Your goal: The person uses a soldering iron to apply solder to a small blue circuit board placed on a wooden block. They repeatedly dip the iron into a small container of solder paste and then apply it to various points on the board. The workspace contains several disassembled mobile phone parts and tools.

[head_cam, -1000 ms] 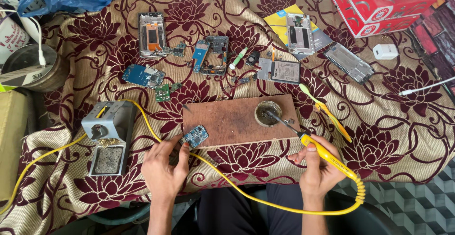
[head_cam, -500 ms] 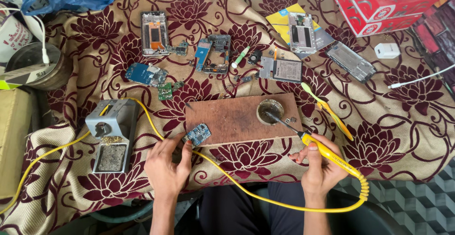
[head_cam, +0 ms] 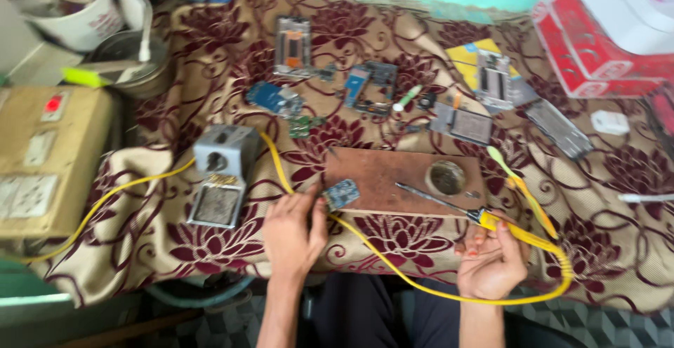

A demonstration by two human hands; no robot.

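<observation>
Small blue circuit board (head_cam: 341, 194) sits at the lower left edge of the brown wooden work block (head_cam: 393, 183), centre of frame. It is tilted, one corner off the block's edge. Left hand (head_cam: 291, 232) lies just below-left of it, fingertips closed narrowly on or against the board's near edge; the exact pinch is blurred, but the grip looks meant to pin the board steady on a firm, heat-safe surface.

Right hand (head_cam: 491, 264), lower right of frame, wraps a yellow-handled soldering iron (head_cam: 456, 208) in a pen-like hold, fingers curled shut around the handle. The metal tip points up-left across the block and is not touching the board. It ends just below a round tin (head_cam: 446, 177) set into the block's right end, within easy reach of the tip.

The iron's yellow cable (head_cam: 393, 264) loops under both hands and runs left up to a grey iron stand (head_cam: 219, 172), left of centre, parked clear of the work.

Beyond, on the maroon floral cloth (head_cam: 210, 250): opened phone frames (head_cam: 293, 45) and loose boards across the upper middle, yellow-green tweezers (head_cam: 523, 190) right of the block, a red box (head_cam: 597, 53) upper right, and a beige switchboard (head_cam: 42, 158) at the left edge.
</observation>
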